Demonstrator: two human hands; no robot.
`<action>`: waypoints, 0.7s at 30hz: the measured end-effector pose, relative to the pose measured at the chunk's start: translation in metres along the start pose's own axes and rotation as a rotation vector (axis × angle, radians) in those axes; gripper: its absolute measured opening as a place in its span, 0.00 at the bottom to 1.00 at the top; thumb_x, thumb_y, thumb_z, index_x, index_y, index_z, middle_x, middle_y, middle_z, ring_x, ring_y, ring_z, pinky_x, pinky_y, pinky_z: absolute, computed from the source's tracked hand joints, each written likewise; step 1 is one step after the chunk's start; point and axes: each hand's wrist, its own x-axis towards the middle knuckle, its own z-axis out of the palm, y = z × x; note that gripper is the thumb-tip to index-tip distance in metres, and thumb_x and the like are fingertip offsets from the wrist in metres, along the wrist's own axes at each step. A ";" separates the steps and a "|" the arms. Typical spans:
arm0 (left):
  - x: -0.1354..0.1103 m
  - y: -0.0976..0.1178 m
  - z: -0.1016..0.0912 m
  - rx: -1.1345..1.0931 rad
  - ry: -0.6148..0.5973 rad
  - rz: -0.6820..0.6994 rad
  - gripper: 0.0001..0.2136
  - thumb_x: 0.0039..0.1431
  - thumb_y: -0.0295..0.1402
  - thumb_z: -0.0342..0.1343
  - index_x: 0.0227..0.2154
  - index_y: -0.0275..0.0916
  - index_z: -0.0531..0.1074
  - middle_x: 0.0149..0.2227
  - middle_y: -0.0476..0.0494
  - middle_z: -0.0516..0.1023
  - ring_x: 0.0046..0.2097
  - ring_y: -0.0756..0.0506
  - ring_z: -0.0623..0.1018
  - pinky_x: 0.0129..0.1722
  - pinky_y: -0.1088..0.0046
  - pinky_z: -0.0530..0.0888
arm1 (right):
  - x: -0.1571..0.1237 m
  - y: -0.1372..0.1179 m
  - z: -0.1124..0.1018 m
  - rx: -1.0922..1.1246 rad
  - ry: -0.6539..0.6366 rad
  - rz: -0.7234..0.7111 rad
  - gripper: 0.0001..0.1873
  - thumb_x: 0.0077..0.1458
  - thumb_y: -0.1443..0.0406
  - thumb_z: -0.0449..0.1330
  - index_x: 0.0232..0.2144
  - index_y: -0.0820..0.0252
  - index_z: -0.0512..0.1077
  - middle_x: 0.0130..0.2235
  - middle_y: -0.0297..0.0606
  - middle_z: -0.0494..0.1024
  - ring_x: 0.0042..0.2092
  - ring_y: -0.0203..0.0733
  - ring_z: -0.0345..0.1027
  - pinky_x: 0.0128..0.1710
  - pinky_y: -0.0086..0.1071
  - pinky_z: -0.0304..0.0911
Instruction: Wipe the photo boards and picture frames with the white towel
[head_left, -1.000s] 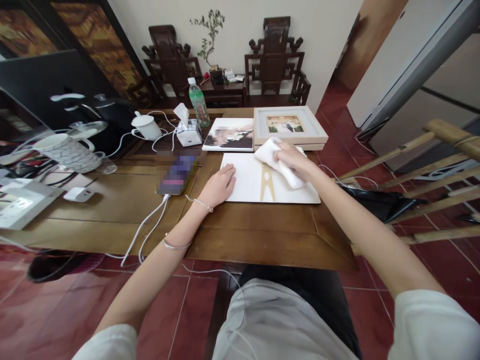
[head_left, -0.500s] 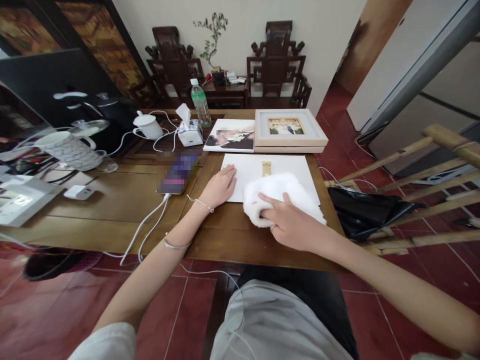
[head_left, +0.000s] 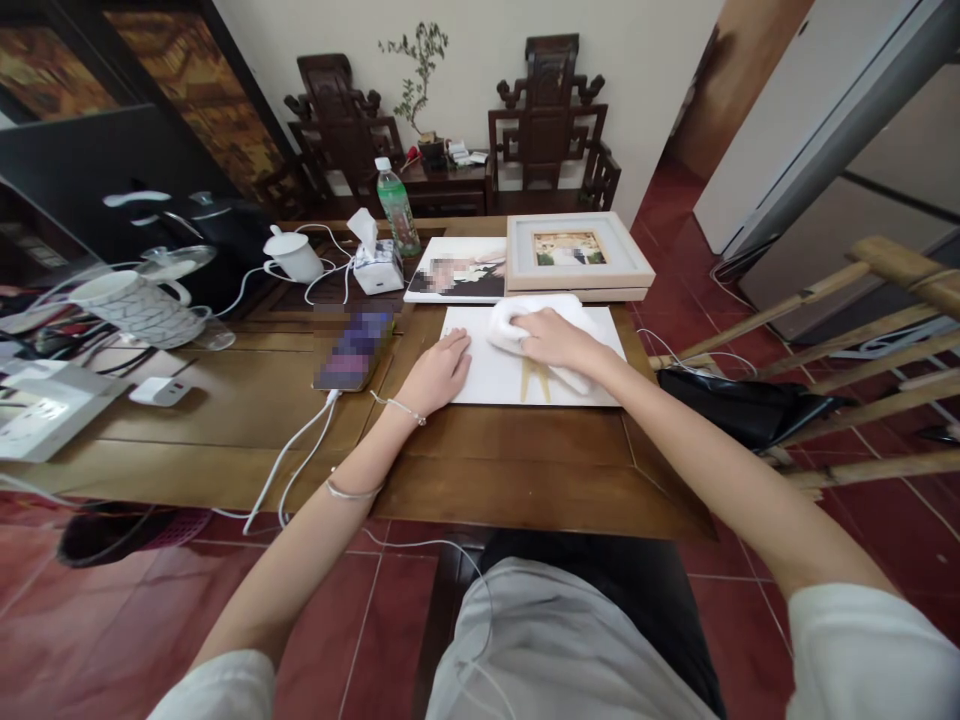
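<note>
A white flat board (head_left: pixel 495 375) with a tan stand strip lies on the wooden table (head_left: pixel 487 470) in front of me. My left hand (head_left: pixel 437 372) rests flat on the board's left edge, fingers stretched out. My right hand (head_left: pixel 556 340) presses a white cloth (head_left: pixel 517 322) down on the far middle of the board, fingers curled over it. Just beyond the board sit a framed photo (head_left: pixel 574 252) and an unframed print (head_left: pixel 459 272).
A phone (head_left: pixel 354 348) on a white cable lies left of the board. Further left are a tissue box (head_left: pixel 377 265), a green bottle (head_left: pixel 397 210), a white teapot (head_left: pixel 292 253), a patterned cup (head_left: pixel 135 302) and a power strip (head_left: pixel 37 410). A bamboo rack (head_left: pixel 840 340) stands at the right.
My right hand carried the cloth from the board's far right down to its near edge, then back up to the far middle. My left hand stayed put.
</note>
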 end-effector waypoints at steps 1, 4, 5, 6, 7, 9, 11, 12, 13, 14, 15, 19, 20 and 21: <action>0.000 0.000 0.000 -0.003 0.001 0.000 0.19 0.67 0.33 0.42 0.55 0.32 0.68 0.63 0.31 0.67 0.66 0.37 0.66 0.67 0.55 0.61 | 0.007 0.002 0.000 0.009 0.014 0.010 0.16 0.54 0.70 0.50 0.40 0.62 0.75 0.45 0.51 0.79 0.46 0.54 0.70 0.43 0.39 0.61; 0.000 -0.001 0.001 -0.012 0.008 0.000 0.20 0.67 0.33 0.42 0.55 0.31 0.68 0.63 0.30 0.67 0.66 0.37 0.65 0.67 0.56 0.61 | 0.016 0.001 0.003 -0.006 0.045 0.062 0.18 0.55 0.70 0.49 0.43 0.62 0.76 0.48 0.51 0.78 0.50 0.57 0.70 0.49 0.46 0.62; 0.000 -0.002 0.002 -0.017 0.011 0.000 0.20 0.67 0.33 0.42 0.55 0.30 0.68 0.63 0.30 0.67 0.66 0.37 0.65 0.67 0.56 0.61 | 0.015 -0.002 0.005 -0.027 0.044 0.068 0.20 0.55 0.71 0.49 0.45 0.62 0.75 0.50 0.52 0.77 0.52 0.58 0.69 0.52 0.50 0.60; 0.000 -0.002 0.003 -0.023 0.016 -0.001 0.20 0.66 0.33 0.42 0.56 0.31 0.68 0.63 0.30 0.67 0.66 0.37 0.65 0.67 0.56 0.61 | 0.011 -0.005 0.008 -0.053 0.038 0.064 0.21 0.55 0.72 0.48 0.47 0.62 0.74 0.52 0.54 0.76 0.55 0.59 0.67 0.54 0.54 0.58; 0.000 -0.002 0.003 -0.030 0.020 -0.003 0.20 0.66 0.33 0.42 0.56 0.31 0.67 0.63 0.31 0.67 0.66 0.37 0.65 0.67 0.55 0.61 | 0.005 -0.009 0.011 -0.080 0.026 0.050 0.23 0.54 0.73 0.48 0.49 0.62 0.73 0.55 0.56 0.73 0.59 0.60 0.64 0.57 0.58 0.55; 0.000 -0.001 0.004 -0.044 0.027 -0.013 0.20 0.66 0.32 0.42 0.58 0.32 0.65 0.62 0.31 0.68 0.66 0.38 0.65 0.66 0.55 0.62 | -0.011 -0.019 0.018 -0.124 -0.002 -0.001 0.25 0.53 0.76 0.48 0.51 0.64 0.72 0.60 0.60 0.68 0.66 0.59 0.53 0.59 0.64 0.48; 0.000 0.001 0.005 -0.041 0.025 -0.042 0.21 0.66 0.32 0.42 0.60 0.33 0.63 0.64 0.32 0.66 0.66 0.39 0.65 0.65 0.54 0.63 | -0.033 -0.031 0.024 -0.130 -0.038 -0.044 0.26 0.51 0.77 0.47 0.51 0.65 0.72 0.62 0.61 0.65 0.70 0.56 0.44 0.61 0.66 0.44; 0.000 0.002 0.005 -0.030 0.016 -0.063 0.22 0.66 0.31 0.41 0.61 0.33 0.62 0.65 0.32 0.65 0.67 0.38 0.63 0.65 0.54 0.63 | -0.045 -0.037 0.026 -0.122 -0.060 -0.056 0.26 0.51 0.77 0.47 0.50 0.64 0.73 0.63 0.60 0.65 0.71 0.54 0.42 0.62 0.66 0.42; 0.000 0.003 0.006 -0.015 0.001 -0.085 0.22 0.67 0.30 0.41 0.62 0.33 0.61 0.66 0.32 0.63 0.68 0.38 0.62 0.65 0.53 0.63 | -0.058 -0.043 0.027 -0.110 -0.078 -0.065 0.26 0.51 0.78 0.47 0.50 0.64 0.73 0.63 0.59 0.64 0.71 0.53 0.41 0.62 0.66 0.41; 0.000 0.005 0.006 0.000 -0.017 -0.106 0.23 0.67 0.30 0.40 0.62 0.33 0.61 0.67 0.32 0.62 0.69 0.37 0.60 0.64 0.51 0.62 | -0.069 -0.050 0.027 -0.099 -0.090 -0.074 0.26 0.50 0.78 0.47 0.49 0.64 0.73 0.64 0.58 0.64 0.71 0.52 0.41 0.63 0.66 0.41; 0.000 0.006 0.005 0.014 -0.035 -0.122 0.23 0.67 0.30 0.39 0.63 0.32 0.61 0.67 0.32 0.60 0.69 0.37 0.58 0.64 0.50 0.62 | -0.080 -0.056 0.027 -0.088 -0.097 -0.084 0.26 0.50 0.78 0.47 0.48 0.64 0.73 0.64 0.58 0.64 0.71 0.52 0.42 0.63 0.66 0.41; 0.000 0.009 0.005 0.042 -0.065 -0.141 0.23 0.68 0.31 0.38 0.64 0.33 0.60 0.68 0.31 0.58 0.70 0.36 0.56 0.63 0.48 0.61 | -0.108 -0.075 0.024 -0.038 -0.142 -0.140 0.22 0.48 0.76 0.48 0.42 0.63 0.76 0.58 0.56 0.72 0.68 0.57 0.49 0.59 0.65 0.49; 0.000 0.009 0.005 0.042 -0.064 -0.141 0.23 0.68 0.31 0.39 0.64 0.33 0.60 0.68 0.32 0.58 0.70 0.36 0.56 0.63 0.48 0.61 | -0.110 -0.077 0.023 -0.035 -0.158 -0.148 0.22 0.48 0.76 0.48 0.41 0.63 0.76 0.56 0.56 0.73 0.68 0.57 0.50 0.58 0.64 0.50; 0.000 0.009 0.005 0.041 -0.062 -0.142 0.23 0.68 0.31 0.39 0.64 0.34 0.60 0.68 0.32 0.58 0.70 0.37 0.56 0.63 0.49 0.61 | -0.110 -0.079 0.023 -0.039 -0.164 -0.150 0.21 0.48 0.76 0.49 0.41 0.63 0.76 0.56 0.56 0.73 0.67 0.58 0.52 0.58 0.63 0.51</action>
